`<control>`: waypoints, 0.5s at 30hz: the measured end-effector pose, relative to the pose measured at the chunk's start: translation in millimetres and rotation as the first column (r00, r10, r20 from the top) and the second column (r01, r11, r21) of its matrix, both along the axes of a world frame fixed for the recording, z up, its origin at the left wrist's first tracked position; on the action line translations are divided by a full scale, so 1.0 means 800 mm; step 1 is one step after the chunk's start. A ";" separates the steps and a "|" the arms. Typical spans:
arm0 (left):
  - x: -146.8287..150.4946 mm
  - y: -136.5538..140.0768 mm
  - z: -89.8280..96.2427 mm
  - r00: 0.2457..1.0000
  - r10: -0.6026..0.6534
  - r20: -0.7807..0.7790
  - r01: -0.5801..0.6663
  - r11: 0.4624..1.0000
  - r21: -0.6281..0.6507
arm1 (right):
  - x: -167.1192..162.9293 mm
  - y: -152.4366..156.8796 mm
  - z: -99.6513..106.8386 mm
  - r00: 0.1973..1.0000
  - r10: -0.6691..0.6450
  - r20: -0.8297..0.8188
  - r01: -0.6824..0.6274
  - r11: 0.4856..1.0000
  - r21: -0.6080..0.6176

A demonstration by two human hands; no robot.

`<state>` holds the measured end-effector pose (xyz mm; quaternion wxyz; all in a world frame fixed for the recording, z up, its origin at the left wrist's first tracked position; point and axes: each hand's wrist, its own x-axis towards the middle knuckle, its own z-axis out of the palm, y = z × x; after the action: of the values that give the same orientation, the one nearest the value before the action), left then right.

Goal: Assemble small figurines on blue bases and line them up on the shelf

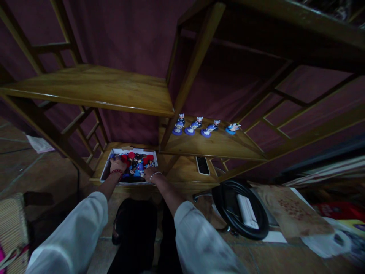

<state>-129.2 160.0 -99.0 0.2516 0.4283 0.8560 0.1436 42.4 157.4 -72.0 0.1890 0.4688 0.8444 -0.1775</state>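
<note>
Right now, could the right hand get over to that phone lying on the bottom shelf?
Probably yes. The right hand rests at the edge of the box of figurines, and the phone lies flat on the same bottom shelf with bare wood between; only a slanted strut stands nearby.

No legible text anywhere; sheet of paper [40, 144] on the floor at left carries print too small and blurred to read; brown sheet [291, 209] at right shows a reddish marking, unreadable; red and yellow packaging [342, 213] at far right too blurred for any label or brand.
</note>
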 end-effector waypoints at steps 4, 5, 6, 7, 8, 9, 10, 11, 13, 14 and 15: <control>0.001 -0.001 0.003 0.999 -0.037 -0.028 0.036 0.998 -0.044 | 0.000 0.001 -0.004 1.000 -0.004 -0.004 0.004 1.000 0.001; 0.002 -0.002 0.003 0.998 -0.055 -0.035 0.053 0.997 -0.055 | 0.000 0.001 -0.004 1.000 -0.006 -0.006 0.006 1.000 0.003; 0.003 -0.002 0.003 0.997 -0.071 -0.044 0.068 0.996 -0.061 | 0.000 0.001 -0.004 1.000 -0.007 -0.006 0.007 1.000 0.004; 0.003 -0.002 0.003 0.995 -0.086 -0.055 0.083 0.995 -0.064 | 0.000 0.000 -0.004 1.000 -0.008 -0.006 0.008 1.000 0.005; 0.004 -0.002 0.002 0.993 -0.101 -0.064 0.097 0.993 -0.067 | 0.000 0.000 -0.004 1.000 -0.009 -0.005 0.009 1.000 0.006; 0.004 -0.002 0.002 0.991 -0.117 -0.068 0.113 0.991 -0.069 | 0.000 0.000 -0.003 1.000 -0.008 -0.005 0.008 1.000 0.008; 0.004 -0.002 0.001 0.989 -0.132 -0.069 0.127 0.989 -0.073 | 0.000 -0.001 -0.003 1.000 -0.007 -0.005 0.007 1.000 0.008; 0.003 -0.002 0.001 0.987 -0.143 -0.066 0.138 0.987 -0.079 | 0.000 -0.001 -0.003 1.000 -0.006 -0.006 0.006 1.000 0.007; 0.002 -0.003 0.002 0.985 -0.160 -0.067 0.153 0.984 -0.090 | 0.001 -0.001 -0.002 1.000 -0.007 -0.008 0.007 1.000 0.004; 0.002 -0.003 0.002 0.984 -0.163 -0.076 0.156 0.983 -0.093 | 0.001 -0.001 -0.002 1.000 -0.009 -0.009 0.009 1.000 0.002; 0.002 -0.003 0.002 0.982 -0.165 -0.089 0.156 0.983 -0.093 | 0.001 -0.001 -0.002 1.000 -0.012 -0.008 0.012 1.000 -0.001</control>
<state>-127.6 157.2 -97.3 0.2391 0.4911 0.8351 0.0652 42.9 156.9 -74.0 0.1845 0.4732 0.8422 -0.1809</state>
